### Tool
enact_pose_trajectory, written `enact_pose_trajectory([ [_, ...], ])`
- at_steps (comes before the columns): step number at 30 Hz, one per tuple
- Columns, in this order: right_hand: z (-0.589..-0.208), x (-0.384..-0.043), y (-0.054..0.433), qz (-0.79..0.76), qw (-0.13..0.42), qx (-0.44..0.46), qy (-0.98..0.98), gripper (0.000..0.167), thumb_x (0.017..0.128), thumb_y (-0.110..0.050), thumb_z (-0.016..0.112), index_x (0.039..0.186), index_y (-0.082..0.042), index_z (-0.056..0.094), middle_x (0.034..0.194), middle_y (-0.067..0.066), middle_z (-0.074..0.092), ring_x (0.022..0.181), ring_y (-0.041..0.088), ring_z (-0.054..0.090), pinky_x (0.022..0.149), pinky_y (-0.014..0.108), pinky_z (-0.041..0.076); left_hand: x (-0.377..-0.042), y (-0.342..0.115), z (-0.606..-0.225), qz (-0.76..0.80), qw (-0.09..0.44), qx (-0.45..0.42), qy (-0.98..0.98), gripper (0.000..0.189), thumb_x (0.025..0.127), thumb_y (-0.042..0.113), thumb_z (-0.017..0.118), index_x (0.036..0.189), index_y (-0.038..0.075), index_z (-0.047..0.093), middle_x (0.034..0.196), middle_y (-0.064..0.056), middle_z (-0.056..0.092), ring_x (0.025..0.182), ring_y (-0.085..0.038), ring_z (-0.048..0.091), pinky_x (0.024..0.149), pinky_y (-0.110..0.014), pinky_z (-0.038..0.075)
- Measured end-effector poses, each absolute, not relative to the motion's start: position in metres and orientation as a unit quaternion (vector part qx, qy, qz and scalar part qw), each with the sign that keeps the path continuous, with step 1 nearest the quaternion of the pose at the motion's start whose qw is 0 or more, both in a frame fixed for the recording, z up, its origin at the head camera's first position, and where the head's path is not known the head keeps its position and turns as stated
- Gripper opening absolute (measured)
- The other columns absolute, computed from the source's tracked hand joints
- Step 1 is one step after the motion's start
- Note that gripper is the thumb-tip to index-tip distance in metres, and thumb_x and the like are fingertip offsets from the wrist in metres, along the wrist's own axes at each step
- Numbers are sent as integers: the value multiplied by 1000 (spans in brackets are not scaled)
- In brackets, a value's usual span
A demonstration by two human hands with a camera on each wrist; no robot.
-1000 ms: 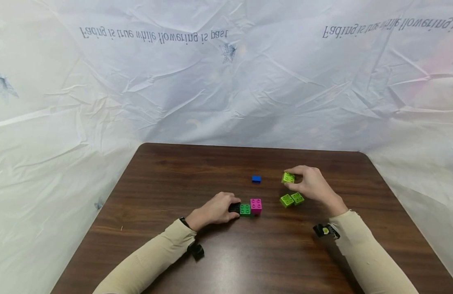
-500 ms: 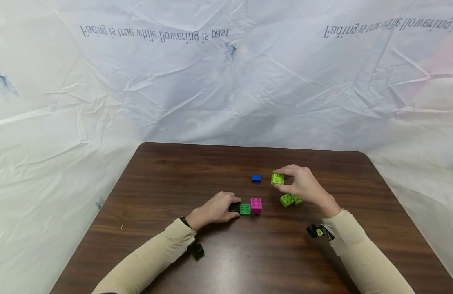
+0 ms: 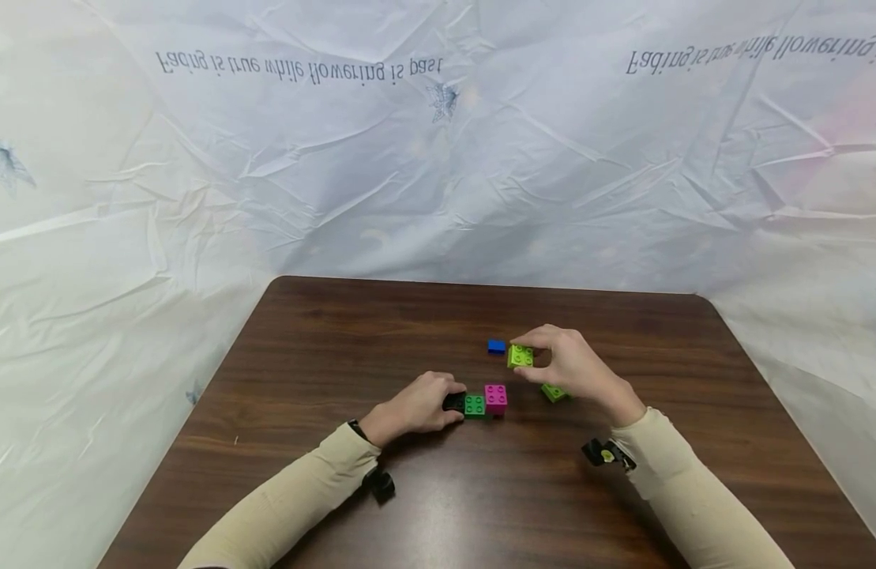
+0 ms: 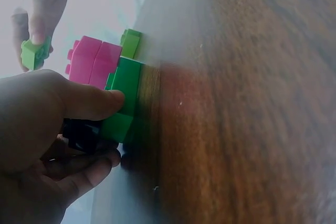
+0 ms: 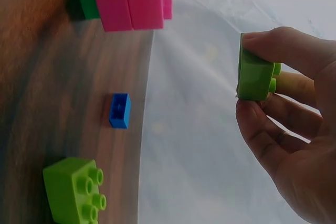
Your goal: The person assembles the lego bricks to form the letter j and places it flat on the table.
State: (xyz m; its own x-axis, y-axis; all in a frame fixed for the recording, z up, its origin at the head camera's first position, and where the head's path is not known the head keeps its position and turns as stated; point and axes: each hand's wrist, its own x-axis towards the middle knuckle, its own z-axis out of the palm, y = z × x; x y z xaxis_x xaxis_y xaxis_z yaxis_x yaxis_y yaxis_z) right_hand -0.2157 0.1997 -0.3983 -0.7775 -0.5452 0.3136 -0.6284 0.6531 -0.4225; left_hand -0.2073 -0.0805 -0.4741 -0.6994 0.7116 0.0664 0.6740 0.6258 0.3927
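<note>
My left hand (image 3: 419, 403) grips the black end of a joined row of toy building bricks on the table. In the left wrist view its thumb lies against a green brick (image 4: 126, 85), with the black brick (image 4: 84, 134) between thumb and fingers. Two stacked pink bricks (image 4: 94, 61) rise from the far end of the green. My right hand (image 3: 576, 367) pinches a lime-green brick (image 5: 255, 77) between thumb and fingertips, studs up and raised off the table. That brick is just right of a small blue brick (image 3: 496, 347) in the head view.
A lime-green brick (image 3: 554, 393) lies right of the pink stack; a second one is hidden by the right hand in the head view. The brown wooden table (image 3: 324, 332) ends at a white printed sheet (image 3: 381, 158) behind and at both sides.
My right hand has carried the lime-green brick leftward, from above the loose lime-green bricks to near the blue brick. The left hand and the joined bricks have stayed in place.
</note>
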Motion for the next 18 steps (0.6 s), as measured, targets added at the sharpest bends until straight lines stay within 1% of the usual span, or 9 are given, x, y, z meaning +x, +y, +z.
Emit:
enact_pose_trajectory([
  [2,-400,-214,198,262,69,326,-906,39,83,-24,79,118,-9,71,109,2,70,94,17,63,72,38,53,-207,-80,-474,198,48,384,901,46,90,27,71,130,5,63,106,-6,65,80,-9,57,64,-18,45],
  [6,-404,-211,195,264,53,333,-903,39,84,-25,78,119,-9,70,111,2,69,87,18,62,68,31,51,-205,-80,-474,199,52,380,902,46,90,27,71,130,6,63,108,-6,65,82,-10,59,65,-19,45],
  [9,-405,-209,192,264,45,339,-902,39,84,-26,78,119,-9,70,112,2,69,87,16,62,68,29,50,-205,-79,-474,197,51,380,902,46,90,28,71,130,6,63,109,-7,65,86,-12,60,67,-19,47],
  [13,-407,-207,187,257,41,346,-901,39,84,-24,78,119,-8,70,112,3,69,97,17,63,75,36,53,-205,-79,-474,193,50,381,903,46,90,28,71,130,6,63,111,-7,65,90,-13,62,70,-21,49],
  [16,-407,-206,184,257,33,348,-901,39,83,-22,78,118,-7,70,113,5,68,102,19,63,79,41,54,-206,-79,-473,192,50,381,903,46,90,28,71,129,6,63,111,-7,65,91,-13,63,71,-21,50],
  [18,-407,-205,182,254,30,349,-901,39,83,-21,78,118,-8,70,113,5,68,102,19,63,80,41,54,-207,-79,-474,192,49,382,903,45,90,29,71,129,6,63,110,-7,66,91,-13,63,71,-21,50],
])
